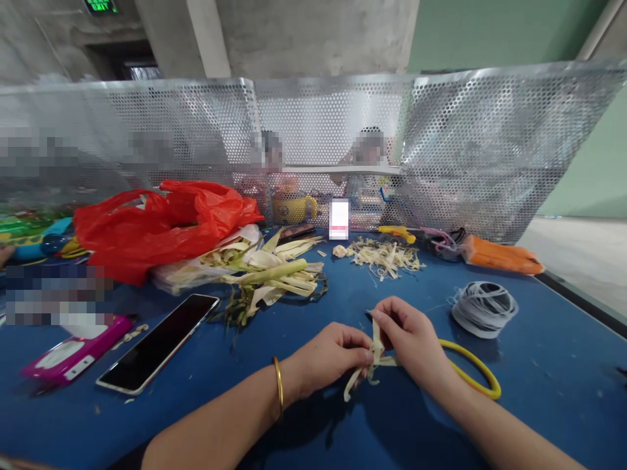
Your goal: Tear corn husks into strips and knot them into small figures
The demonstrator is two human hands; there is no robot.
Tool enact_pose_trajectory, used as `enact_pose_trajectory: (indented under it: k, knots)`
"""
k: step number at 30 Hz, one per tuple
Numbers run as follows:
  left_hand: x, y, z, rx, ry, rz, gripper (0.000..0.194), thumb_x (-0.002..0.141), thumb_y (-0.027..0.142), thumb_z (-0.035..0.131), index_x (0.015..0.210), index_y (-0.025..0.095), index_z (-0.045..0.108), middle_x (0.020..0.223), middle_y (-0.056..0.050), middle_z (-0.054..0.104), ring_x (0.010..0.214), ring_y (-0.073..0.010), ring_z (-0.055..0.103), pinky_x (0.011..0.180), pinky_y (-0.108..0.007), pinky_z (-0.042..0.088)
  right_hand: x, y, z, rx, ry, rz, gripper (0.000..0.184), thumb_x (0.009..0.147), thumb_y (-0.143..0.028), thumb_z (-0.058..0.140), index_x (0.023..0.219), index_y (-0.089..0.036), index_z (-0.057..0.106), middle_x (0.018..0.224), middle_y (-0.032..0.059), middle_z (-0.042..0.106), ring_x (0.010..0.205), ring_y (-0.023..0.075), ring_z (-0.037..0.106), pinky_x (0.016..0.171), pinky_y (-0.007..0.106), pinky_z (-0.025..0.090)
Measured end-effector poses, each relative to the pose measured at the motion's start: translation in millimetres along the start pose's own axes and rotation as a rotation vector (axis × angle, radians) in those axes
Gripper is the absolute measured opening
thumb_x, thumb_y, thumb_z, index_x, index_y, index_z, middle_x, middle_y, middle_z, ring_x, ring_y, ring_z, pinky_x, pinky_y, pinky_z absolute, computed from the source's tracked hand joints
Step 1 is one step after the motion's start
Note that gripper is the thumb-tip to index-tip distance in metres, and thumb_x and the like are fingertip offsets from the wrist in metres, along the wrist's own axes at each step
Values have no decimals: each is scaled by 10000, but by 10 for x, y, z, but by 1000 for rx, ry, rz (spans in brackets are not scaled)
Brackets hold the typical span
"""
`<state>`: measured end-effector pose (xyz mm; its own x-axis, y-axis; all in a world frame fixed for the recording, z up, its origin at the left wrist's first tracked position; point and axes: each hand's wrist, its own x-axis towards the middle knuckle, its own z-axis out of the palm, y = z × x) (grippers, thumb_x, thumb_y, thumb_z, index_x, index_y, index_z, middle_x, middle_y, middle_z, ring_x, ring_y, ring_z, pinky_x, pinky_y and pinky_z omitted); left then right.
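Note:
Pale strips of corn husk [377, 349] are crossed and folded together between my two hands, just above the blue table. My left hand [337, 352], with a gold bangle on its wrist, pinches the folded part, and loose ends hang below its fingers. In my right hand [405, 329], thumb and fingers are closed on the upper end of a strip. A small dark tip pokes out by the right thumb; I cannot tell what it is. Beside my right wrist a yellow ring [482, 373] lies on the table, partly hidden by the arm.
A roll of grey cord [484, 309] stands at right, near an orange packet [502, 254]. Husk scraps [385, 256] lie ahead, with a husk pile [274, 271] and red plastic bag [171, 222] to the left. A phone [159, 343] lies at left. A perforated metal screen [323, 108] borders the back.

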<state>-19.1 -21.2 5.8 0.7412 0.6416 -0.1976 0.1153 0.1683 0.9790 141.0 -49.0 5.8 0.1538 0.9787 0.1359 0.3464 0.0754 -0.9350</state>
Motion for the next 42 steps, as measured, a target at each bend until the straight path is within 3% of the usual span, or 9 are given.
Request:
enact_pose_trajectory:
  k: [3,9,16,21,25,30,38,42]
  knots:
    - [-2,0,11,-81,-16,-51,199,687,338,667,659,152,601,544,29,537,471,-85,455,500,-216,358,-4,11,-11,-128,39,-64,242,837,-385,535,667,-220,491,528,-48,484,490,119,440,489,237,350]
    - [7,8,37,-138,31,-111,426,703,561,658,638,147,581,556,8,574,461,-81,474,492,-212,357,6,28,9,-135,24,-54,231,835,-390,527,679,-223,494,556,-48,470,499,123,435,477,238,345]
    - [11,-56,111,101,138,-87,305,639,407,715,550,142,596,482,32,509,444,-66,398,459,-210,275,-39,24,35,-242,-45,-169,188,843,-307,523,684,-208,514,618,-29,506,597,131,458,561,240,357]
    - [-2,-19,116,85,129,-57,251,646,363,679,552,138,621,474,20,528,443,-78,415,464,-217,294,-32,42,13,-285,101,-249,209,880,-322,495,705,-207,504,641,-22,513,609,136,476,581,245,367]
    - [5,42,61,-21,209,-43,287,629,391,704,544,128,628,494,-1,564,474,-88,453,505,-220,346,26,62,-41,-179,-18,-170,226,901,-394,473,805,-206,555,674,-22,551,636,140,523,596,238,407]
    - [61,36,-63,-145,356,-9,310,615,423,736,600,125,655,531,-2,588,494,-89,493,529,-215,387,72,46,-112,-274,-194,-182,315,894,-435,467,742,-200,611,670,-14,583,665,147,528,630,244,409]
    - [65,19,-72,-111,254,-28,207,663,324,691,649,119,704,479,11,556,435,-76,477,486,-204,373,38,16,-102,-449,-9,-317,303,889,-369,467,661,-203,578,610,-9,581,589,144,511,566,242,385]
    - [55,16,-76,-114,232,-57,250,674,361,696,684,112,712,513,-6,592,443,-71,499,490,-196,361,51,50,-99,-495,10,-369,283,908,-329,469,676,-209,579,646,-2,606,611,151,555,576,249,412]
